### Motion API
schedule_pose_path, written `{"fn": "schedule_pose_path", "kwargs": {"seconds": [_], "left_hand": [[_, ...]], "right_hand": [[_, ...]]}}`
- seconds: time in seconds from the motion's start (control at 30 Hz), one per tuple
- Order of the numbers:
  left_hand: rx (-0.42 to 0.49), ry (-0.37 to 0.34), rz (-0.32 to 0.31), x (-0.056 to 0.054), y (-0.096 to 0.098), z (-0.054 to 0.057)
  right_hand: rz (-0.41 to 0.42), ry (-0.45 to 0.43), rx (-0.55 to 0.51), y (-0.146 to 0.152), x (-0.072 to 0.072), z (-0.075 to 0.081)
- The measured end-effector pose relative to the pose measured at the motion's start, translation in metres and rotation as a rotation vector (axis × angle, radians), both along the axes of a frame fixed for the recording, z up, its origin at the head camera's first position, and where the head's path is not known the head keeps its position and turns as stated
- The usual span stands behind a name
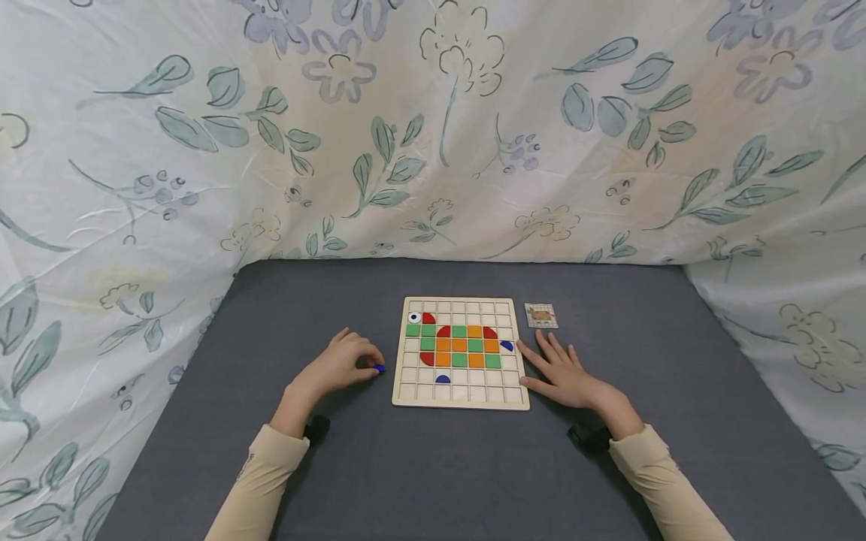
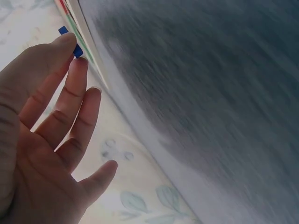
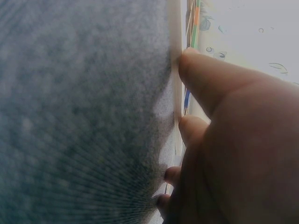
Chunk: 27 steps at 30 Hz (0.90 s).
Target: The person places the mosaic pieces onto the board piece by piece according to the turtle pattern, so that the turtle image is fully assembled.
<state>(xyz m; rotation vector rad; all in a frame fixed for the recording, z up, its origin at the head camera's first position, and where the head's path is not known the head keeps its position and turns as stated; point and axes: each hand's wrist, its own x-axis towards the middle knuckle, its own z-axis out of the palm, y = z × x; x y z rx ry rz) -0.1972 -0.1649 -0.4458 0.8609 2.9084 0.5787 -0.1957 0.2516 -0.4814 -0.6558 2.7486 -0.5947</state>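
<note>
My left hand point(image 1: 345, 362) pinches a small blue tile point(image 2: 77, 50) between thumb and fingertips, just left of the wooden grid board point(image 1: 461, 395). Fingers spread, my right hand point(image 1: 564, 374) rests at the board's right edge, its thumb and a fingertip touching the rim. Green, orange and red tiles lie in the grid, among them an orange tile point(image 1: 459, 345) in the middle rows. A round white tile with a black dot point(image 1: 414, 318) sits at the upper left. One blue half-round tile point(image 1: 443, 379) lies in a lower row, another blue tile point(image 1: 506, 346) near the right edge.
A small square picture card point(image 1: 541, 315) lies right of the board's far corner. Dark grey cloth point(image 1: 446, 473) covers the table. Behind it and along both sides hangs a floral curtain point(image 1: 473, 150). A black wrist strap point(image 1: 588, 437) shows at the right sleeve.
</note>
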Motion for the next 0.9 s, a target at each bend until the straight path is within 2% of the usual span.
{"fn": "schedule_pose_path", "kwargs": {"seconds": [0.23,0.53,0.9], "left_hand": [[-0.021,0.007,-0.061,-0.007,0.028,0.002],[-0.002,-0.001,-0.117,-0.014,0.058,0.002],[-0.003,0.046,-0.210,-0.020,0.093,-0.002]], "right_hand": [[-0.001,0.009,-0.009,0.000,0.001,0.000],[-0.006,-0.012,0.006,-0.002,0.001,0.002],[-0.008,-0.008,0.003,-0.001,0.001,0.000]]}}
